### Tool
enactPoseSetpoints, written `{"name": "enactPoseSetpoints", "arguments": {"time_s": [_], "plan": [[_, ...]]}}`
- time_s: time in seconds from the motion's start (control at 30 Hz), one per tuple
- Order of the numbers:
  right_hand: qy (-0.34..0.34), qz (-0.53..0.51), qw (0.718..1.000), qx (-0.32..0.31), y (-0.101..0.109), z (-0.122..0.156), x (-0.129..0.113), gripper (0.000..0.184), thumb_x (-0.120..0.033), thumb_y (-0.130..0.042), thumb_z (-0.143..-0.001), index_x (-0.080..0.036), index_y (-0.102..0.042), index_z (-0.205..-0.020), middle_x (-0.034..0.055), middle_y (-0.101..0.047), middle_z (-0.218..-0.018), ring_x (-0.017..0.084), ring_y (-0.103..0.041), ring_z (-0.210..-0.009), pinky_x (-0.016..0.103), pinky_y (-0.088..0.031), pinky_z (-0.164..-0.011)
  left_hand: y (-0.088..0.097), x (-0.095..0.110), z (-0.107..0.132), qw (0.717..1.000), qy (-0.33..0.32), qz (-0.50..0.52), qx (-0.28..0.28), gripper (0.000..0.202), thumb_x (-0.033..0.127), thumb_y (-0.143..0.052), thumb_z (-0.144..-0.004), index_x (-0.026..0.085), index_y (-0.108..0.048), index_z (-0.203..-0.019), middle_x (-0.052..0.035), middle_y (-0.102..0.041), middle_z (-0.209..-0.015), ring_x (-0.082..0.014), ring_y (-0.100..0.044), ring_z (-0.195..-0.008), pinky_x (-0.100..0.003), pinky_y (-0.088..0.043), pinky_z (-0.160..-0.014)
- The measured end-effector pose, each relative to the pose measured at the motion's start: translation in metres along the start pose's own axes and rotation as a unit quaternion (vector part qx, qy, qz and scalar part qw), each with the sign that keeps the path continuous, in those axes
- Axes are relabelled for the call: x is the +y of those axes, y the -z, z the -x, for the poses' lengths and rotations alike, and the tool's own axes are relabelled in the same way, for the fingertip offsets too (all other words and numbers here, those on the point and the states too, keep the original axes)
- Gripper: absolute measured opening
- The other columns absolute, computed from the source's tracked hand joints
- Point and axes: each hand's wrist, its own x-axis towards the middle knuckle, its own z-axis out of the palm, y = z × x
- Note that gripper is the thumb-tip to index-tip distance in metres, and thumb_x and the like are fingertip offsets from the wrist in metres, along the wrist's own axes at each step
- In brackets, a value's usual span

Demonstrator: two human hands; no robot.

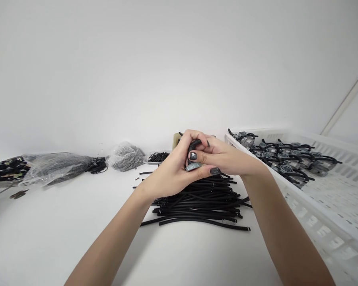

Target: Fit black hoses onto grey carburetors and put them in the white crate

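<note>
My left hand (176,171) is closed around a small grey metal part (193,166), its thumb stretched along the near side. Only a rounded grey edge shows; my fingers cover the rest. A short bend of black rubber hose (193,146) rises at the grey part, and my right hand (216,155) pinches it, thumb pressed against it. Whether the hose is joined to the part is hidden. Both hands touch, held above a pile of cut black hoses (197,202) on the white table (77,238).
At right, a white plastic basket (304,210) holds several grey metal assemblies (289,157) with black hoses. Along the wall lie plastic-wrapped bundles (56,167), a clear bag of small parts (127,155), and a tray of thin black rings (158,157). A beige container (176,140) stands behind my hands.
</note>
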Motion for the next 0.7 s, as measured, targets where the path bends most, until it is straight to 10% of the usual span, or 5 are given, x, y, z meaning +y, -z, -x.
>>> {"name": "enactPoseSetpoints", "arguments": {"time_s": [0.7], "plan": [[-0.029, 0.005, 1.000, -0.002, 0.0008, 0.0005, -0.0039, 0.041, -0.054, -0.068, -0.086, -0.017, -0.053, -0.075, -0.0032, -0.045, -0.066, 0.011, -0.043, -0.063, 0.023, -0.036, -0.053, 0.0013, -0.0011, 0.0003, 1.000, 0.003, -0.003, -0.005, 0.030, 0.026, -0.064, -0.090, 0.026, -0.041, -0.109, -0.0065, -0.050, -0.113, -0.0177, -0.055, -0.101, -0.027, -0.049, -0.079]]}}
